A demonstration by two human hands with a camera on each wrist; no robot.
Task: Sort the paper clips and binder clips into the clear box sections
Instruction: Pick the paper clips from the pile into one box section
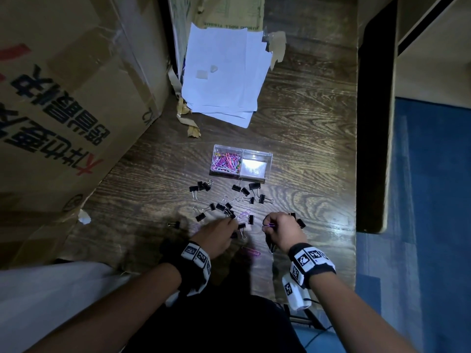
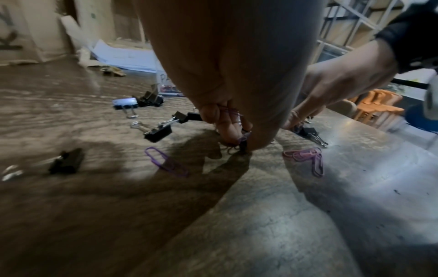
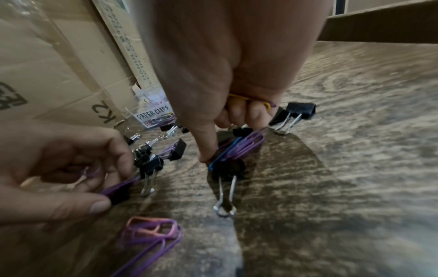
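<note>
a: where are the clips relative to the hands?

b: scattered on the wood-grain floor (image 1: 305,154), mostly just beyond both hands. black binder clips (image 1: 226,206) spread between the hands and the clear box (image 1: 269,159). left hand (image 1: 216,236) low over the near edge of that scatter, fingers curled, pinching purple paper clips (image 3: 118,186) right against a black binder clip. right hand (image 1: 284,231) beside it, also curled, gripping a bundle of paper clips (image 3: 246,145), purple with a blue one and a yellow one up in the fist, forefinger tip pressed down beside a binder clip lying under it.

a: and the box?

b: well beyond the hands, past the scatter. left section filled with coloured paper clips (image 1: 226,161), labelled "paper clips" on the front in the right wrist view. right section showing only a bright glare.

a: anything loose nearer in?

b: pink and purple paper clips (image 1: 251,251) on the floor between the two wrists, plus a single purple one (image 2: 166,163) to the left of the left hand.

a: hard to make out?

b: exact count in either fist, hidden by fingers. left wrist view blurred by motion. two binder clips (image 1: 298,220) half hidden behind the right hand.
</note>
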